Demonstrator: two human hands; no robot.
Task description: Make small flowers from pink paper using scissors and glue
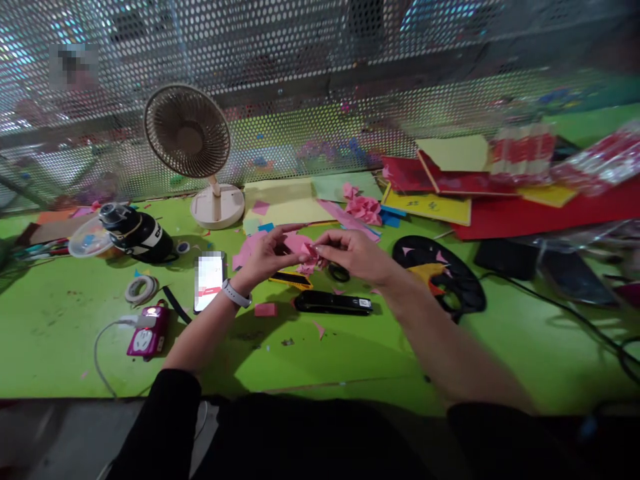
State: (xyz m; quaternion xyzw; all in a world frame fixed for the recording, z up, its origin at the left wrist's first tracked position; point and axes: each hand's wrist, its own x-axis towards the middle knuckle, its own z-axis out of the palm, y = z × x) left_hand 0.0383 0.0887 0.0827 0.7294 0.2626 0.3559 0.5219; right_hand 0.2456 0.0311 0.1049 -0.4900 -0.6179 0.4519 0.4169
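My left hand (271,256) and my right hand (350,252) meet over the middle of the green table. Between their fingertips is a small piece of crumpled pink paper (309,252), pinched by both. Its exact shape is partly covered by the fingers. Under the hands lie more pink paper, a yellow cutter (291,279) and a round black handle (339,272), the rest of which my right hand hides. Nearer to me a black stapler (333,303) rests on the table, with a small pink block (265,309) to its left.
Behind the hands stands a beige fan (216,207) by a perforated metal screen. On the left are a black bottle (140,233), a phone (209,280), a tape roll (141,290) and a purple power strip (149,331). A black tray (470,293) and red boards (500,217) lie right.
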